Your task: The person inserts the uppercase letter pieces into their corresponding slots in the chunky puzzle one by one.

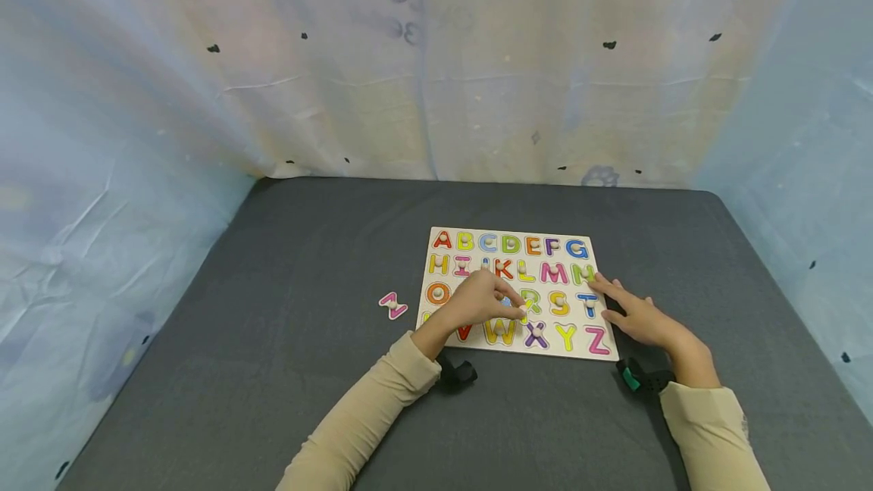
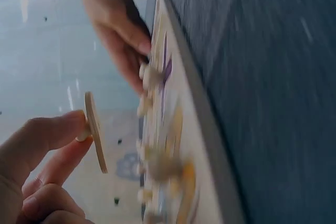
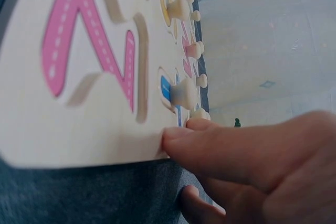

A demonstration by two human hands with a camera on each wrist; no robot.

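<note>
My left hand is over the letter puzzle board, pinching a yellow letter piece by its knob. In the left wrist view that thin wooden piece is seen edge-on between thumb and finger, above the board. My right hand rests at the board's right edge, its fingers reaching over the rim near the N piece and the T piece. The Y recess and the pink Z recess show no knobbed piece. Part of the third row is hidden by my left hand.
A pink Z piece with a knob lies on the dark grey table, left of the board. Knobbed letters such as the X piece stand up from the board. Pale curtains surround the table at the back and sides.
</note>
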